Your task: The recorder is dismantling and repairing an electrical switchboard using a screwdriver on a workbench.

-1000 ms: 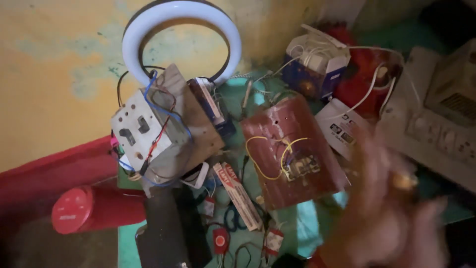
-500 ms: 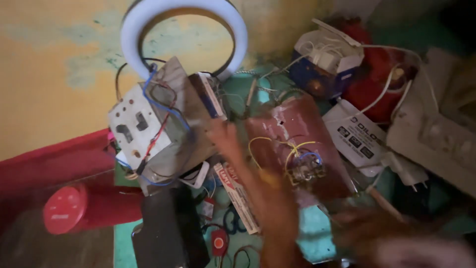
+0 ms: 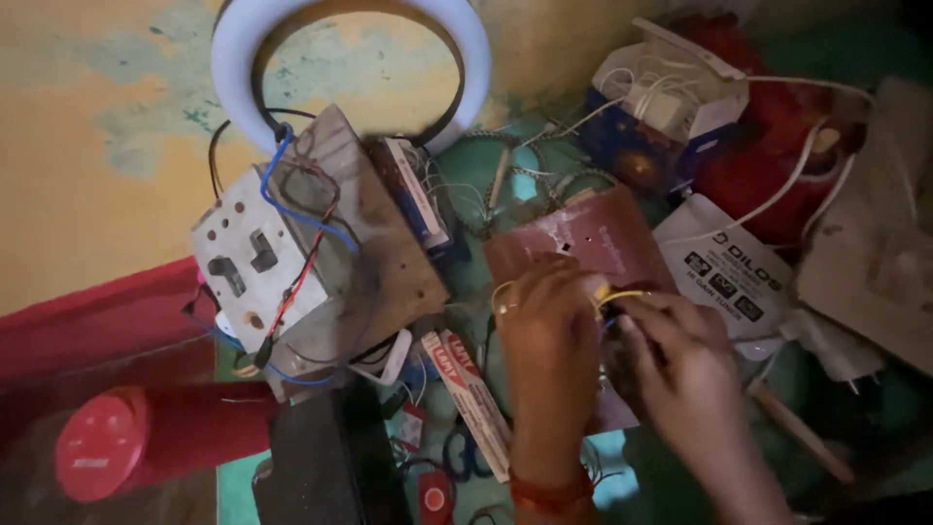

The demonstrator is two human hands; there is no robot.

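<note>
Both hands work over a reddish-brown board (image 3: 583, 243) that lies flat among clutter on a green floor (image 3: 476, 233). The board's long axis runs from upper right to lower left, tilted a little against the picture's edges; its far end is bare, its near end is hidden under the hands.

The left hand (image 3: 549, 355) comes in from below, wrist with a red bangle (image 3: 549, 486) at the bottom edge, and rests on the board's left half. Its fingers are curled down and drawn together near a loop of yellow wire (image 3: 627, 295), but the view does not show whether they actually pinch it. The right hand (image 3: 675, 365) enters from the lower right and sits just beside the left, its fingers bent onto the same spot; whether they grip the wire or a small part beneath cannot be told.

The wire lies right at the meeting point of the 2 hands, arcing from the left hand's fingertips toward the right hand's knuckles. Both hands are equally close to it.

To the left of the board, apart from the hands, stands a grey switch box (image 3: 292, 253) with blue and red wires. Behind it lies a white ring lamp (image 3: 233, 68). A red cylinder (image 3: 146, 452) lies at the lower left, and a white printed pouch (image 3: 729, 272) just right of the board.
</note>
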